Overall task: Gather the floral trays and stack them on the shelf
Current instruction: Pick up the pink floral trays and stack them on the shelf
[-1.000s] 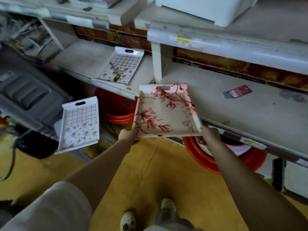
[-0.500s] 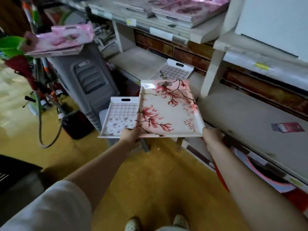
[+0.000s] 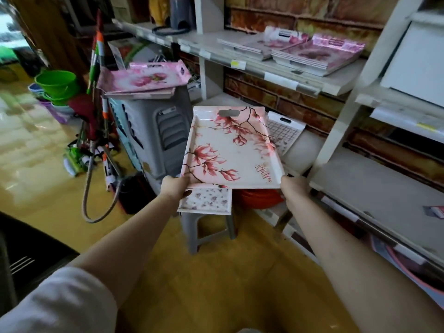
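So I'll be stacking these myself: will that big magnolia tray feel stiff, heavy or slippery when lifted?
Probably stiff: the magnolia tray juts out flat with the left hand and right hand gripping only its near corners. Likely light, for the same reason. Its glossy sheen suggests it could slip.

Most of the small-flowered tray (image 3: 206,200) (on the stool (image 3: 192,233)) hidden behind the magnolia tray (image 3: 230,150).

Shop — price-tagged shelves (image 3: 276,78), stacked trays (image 3: 319,55)
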The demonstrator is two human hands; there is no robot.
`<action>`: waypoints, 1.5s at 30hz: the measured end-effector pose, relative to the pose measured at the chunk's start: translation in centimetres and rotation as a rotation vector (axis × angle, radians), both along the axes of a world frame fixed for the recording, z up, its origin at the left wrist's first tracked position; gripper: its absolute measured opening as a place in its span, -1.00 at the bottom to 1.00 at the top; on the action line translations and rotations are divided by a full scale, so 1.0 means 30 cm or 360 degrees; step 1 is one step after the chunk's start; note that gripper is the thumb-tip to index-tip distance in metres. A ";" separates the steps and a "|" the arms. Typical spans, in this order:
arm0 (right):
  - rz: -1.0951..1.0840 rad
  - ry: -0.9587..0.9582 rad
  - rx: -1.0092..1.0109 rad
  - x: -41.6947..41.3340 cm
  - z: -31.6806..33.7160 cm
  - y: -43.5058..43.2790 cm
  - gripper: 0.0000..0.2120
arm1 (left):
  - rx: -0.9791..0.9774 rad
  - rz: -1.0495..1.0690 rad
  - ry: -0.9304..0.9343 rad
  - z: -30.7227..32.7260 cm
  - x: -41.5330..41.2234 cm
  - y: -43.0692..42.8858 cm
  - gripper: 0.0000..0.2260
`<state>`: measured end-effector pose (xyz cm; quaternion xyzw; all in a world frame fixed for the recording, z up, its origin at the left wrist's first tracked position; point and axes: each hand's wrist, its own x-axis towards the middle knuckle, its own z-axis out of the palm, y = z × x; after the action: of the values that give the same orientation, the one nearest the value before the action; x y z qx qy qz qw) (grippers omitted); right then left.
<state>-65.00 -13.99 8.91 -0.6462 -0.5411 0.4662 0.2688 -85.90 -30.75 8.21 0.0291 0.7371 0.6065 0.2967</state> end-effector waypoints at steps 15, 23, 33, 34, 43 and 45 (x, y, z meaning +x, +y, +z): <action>0.0049 0.0230 0.0228 -0.298 0.145 -0.098 -0.89 | 0.0106 0.0053 0.0262 0.108 -0.305 -0.099 -0.67; 0.0124 0.0329 0.0311 -0.527 0.147 0.041 -0.71 | 0.0006 0.0040 0.0452 0.158 -0.536 0.009 -0.73; 0.0051 0.0415 0.0334 -0.878 0.172 0.303 -0.70 | -0.0010 -0.0040 0.0617 0.299 -0.893 0.286 -0.76; 0.0028 0.0412 0.0333 -0.894 0.172 0.332 -0.68 | -0.0005 -0.0049 0.0624 0.301 -0.911 0.319 -0.76; -0.0086 0.0388 0.0369 -1.015 0.196 0.509 -0.78 | 0.0035 -0.0168 0.0560 0.292 -1.048 0.533 -0.76; -0.0115 0.0410 0.0380 -1.045 0.206 0.527 -0.79 | 0.0068 -0.0222 0.0540 0.299 -1.096 0.570 -0.77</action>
<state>-96.35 1.83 15.08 -0.5637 -0.5301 0.4676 0.4272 -118.78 -13.66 17.17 0.1882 0.7597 0.5864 0.2087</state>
